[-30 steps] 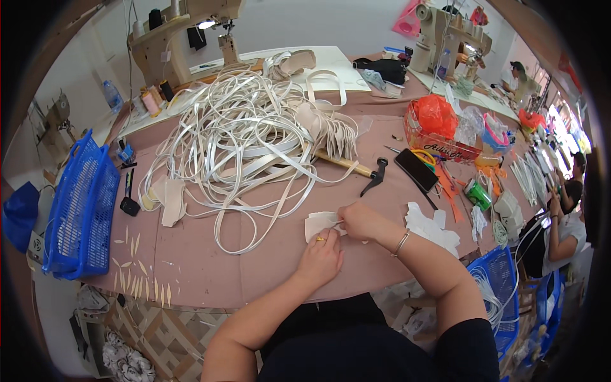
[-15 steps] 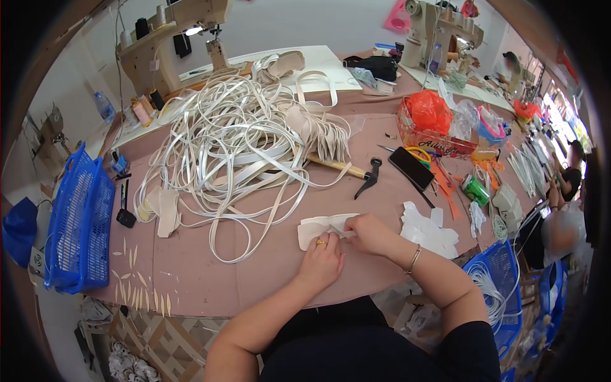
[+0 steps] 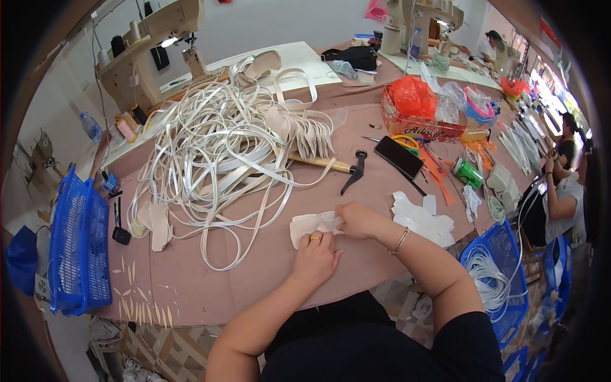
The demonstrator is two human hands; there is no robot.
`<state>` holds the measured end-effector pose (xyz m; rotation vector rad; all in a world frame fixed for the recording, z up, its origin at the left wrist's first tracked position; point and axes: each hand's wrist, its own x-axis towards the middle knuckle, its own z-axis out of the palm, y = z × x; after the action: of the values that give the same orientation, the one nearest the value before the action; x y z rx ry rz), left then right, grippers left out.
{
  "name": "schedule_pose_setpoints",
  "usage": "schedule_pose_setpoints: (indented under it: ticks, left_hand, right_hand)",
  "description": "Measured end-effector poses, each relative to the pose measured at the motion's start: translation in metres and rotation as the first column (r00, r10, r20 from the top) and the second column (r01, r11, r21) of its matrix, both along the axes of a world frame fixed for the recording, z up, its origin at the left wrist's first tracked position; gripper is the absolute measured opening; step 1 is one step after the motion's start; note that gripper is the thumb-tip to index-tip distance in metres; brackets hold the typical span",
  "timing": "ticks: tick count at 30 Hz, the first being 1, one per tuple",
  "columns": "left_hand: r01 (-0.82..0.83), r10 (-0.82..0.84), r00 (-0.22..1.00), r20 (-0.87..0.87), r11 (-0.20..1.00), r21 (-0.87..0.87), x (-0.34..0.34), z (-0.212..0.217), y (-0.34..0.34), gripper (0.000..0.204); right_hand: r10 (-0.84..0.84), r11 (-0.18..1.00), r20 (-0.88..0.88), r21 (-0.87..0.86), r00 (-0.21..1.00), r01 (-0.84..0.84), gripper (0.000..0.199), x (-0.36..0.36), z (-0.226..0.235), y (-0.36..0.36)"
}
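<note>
A flat beige cut piece (image 3: 304, 226) with a whitish underside lies on the brown table cover in front of me. My left hand (image 3: 316, 256), a ring on one finger, presses on its near edge with bent fingers. At the right end of the piece, my right hand (image 3: 360, 221) is closed in a pinch, its fingertips partly hidden. Beside that hand is a stack of white cut sheets (image 3: 421, 219). Beyond it lies a hammer (image 3: 352, 169) with a wooden handle and a black head.
A big tangle of white straps (image 3: 210, 153) covers the middle left, with a bundle of beige pieces (image 3: 302, 132). Blue baskets (image 3: 79, 242) stand at the left edge. To the right are a phone (image 3: 399, 158), a green can (image 3: 468, 172) and a red box (image 3: 423, 124).
The whole view has shifted and turned slightly. Both hands stay on the beige piece; the fingers of my right hand seem to have shifted a little along its edge.
</note>
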<state>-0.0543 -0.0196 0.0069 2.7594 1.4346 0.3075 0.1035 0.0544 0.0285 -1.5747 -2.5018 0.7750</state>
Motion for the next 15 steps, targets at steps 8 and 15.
schedule_pose_setpoints:
  ticks: [8,15]
  left_hand:
    - [0.045,-0.071,0.984,0.165,0.987,0.157,-0.001,-0.006,0.002,0.049]
    - [0.075,-0.091,0.969,0.23,0.994,0.079,0.001,-0.015,0.003,0.049]
  right_hand:
    - [-0.081,0.996,-0.018,-0.041,0.997,0.08,0.03,0.0,0.007,-0.004]
    - [-0.152,0.956,-0.357,0.184,0.922,0.229,0.043,0.011,-0.003,-0.056]
